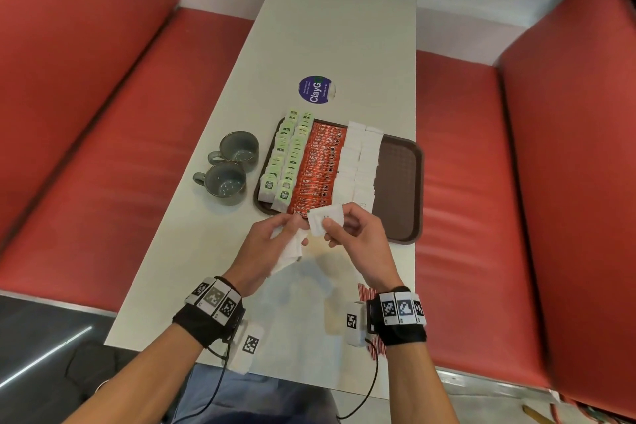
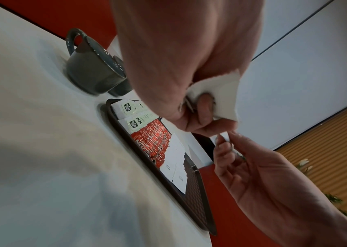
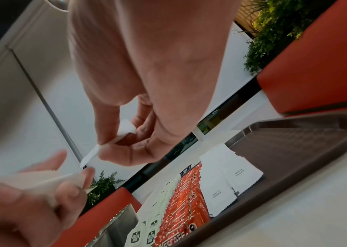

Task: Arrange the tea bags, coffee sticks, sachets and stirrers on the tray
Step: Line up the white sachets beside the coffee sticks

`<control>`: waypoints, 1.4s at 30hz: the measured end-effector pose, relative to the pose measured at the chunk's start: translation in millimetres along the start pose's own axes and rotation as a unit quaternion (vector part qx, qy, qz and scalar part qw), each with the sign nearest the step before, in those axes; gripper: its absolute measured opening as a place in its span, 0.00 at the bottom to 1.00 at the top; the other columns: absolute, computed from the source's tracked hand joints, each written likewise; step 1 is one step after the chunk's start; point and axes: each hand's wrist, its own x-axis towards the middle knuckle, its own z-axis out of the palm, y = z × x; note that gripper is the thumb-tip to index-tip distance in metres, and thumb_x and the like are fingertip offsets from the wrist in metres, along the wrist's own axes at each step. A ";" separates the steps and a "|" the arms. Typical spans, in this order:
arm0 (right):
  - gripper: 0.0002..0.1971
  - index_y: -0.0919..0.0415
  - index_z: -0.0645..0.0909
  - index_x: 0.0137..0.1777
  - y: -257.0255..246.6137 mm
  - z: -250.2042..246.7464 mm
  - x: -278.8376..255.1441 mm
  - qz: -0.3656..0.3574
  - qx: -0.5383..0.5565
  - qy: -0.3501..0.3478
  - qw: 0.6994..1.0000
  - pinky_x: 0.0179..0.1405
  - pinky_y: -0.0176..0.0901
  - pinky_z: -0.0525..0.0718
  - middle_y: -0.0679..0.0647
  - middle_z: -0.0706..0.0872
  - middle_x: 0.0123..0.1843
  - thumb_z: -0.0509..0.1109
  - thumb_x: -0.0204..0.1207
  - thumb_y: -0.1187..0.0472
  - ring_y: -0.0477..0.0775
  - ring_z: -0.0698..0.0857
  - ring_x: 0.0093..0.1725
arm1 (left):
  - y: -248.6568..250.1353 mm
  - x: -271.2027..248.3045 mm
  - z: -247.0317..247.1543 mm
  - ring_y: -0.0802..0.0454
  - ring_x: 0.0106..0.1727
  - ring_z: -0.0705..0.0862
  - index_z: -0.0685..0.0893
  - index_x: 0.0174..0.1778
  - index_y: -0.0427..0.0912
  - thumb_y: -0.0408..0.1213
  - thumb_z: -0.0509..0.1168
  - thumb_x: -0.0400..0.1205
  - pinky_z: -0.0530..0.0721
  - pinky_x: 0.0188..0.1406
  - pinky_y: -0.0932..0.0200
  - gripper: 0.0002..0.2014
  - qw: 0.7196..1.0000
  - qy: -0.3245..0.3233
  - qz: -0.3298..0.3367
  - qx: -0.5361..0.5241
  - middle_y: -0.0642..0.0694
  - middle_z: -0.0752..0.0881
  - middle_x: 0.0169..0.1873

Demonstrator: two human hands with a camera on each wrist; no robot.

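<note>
On the brown tray [image 1: 401, 182] lie rows of green tea bags [image 1: 285, 155], orange coffee sticks [image 1: 320, 169] and white sugar sachets [image 1: 359, 162]; its right part is bare. Just in front of the tray's near edge, my left hand [image 1: 290, 229] grips a bunch of white sachets [image 1: 289, 251], also seen in the left wrist view as sachets [image 2: 216, 93]. My right hand [image 1: 330, 227] pinches a single white sachet [image 1: 323, 218] between thumb and fingers, the same sachet [image 3: 126, 130] showing above the tray [image 3: 295, 150]. Red-and-white striped stirrers [image 1: 365, 296] lie on the table under my right wrist.
Two grey cups [image 1: 239, 148] [image 1: 223, 184] stand left of the tray, close to it. A round purple sticker [image 1: 315, 89] is on the white table [image 1: 337, 27] beyond. Red bench seats [image 1: 103, 148] flank the table on both sides.
</note>
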 end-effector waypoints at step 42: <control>0.10 0.62 0.88 0.58 3.9 -1.2 -9.7 -0.010 0.023 0.091 0.996 0.53 0.49 0.94 0.61 0.95 0.50 0.83 0.81 0.69 0.63 0.95 0.49 | -5.8 17.4 4.5 0.55 0.60 0.90 0.95 0.53 0.56 0.50 0.76 0.86 0.89 0.66 0.41 0.04 0.989 0.040 0.072 0.124 0.60 0.94 0.54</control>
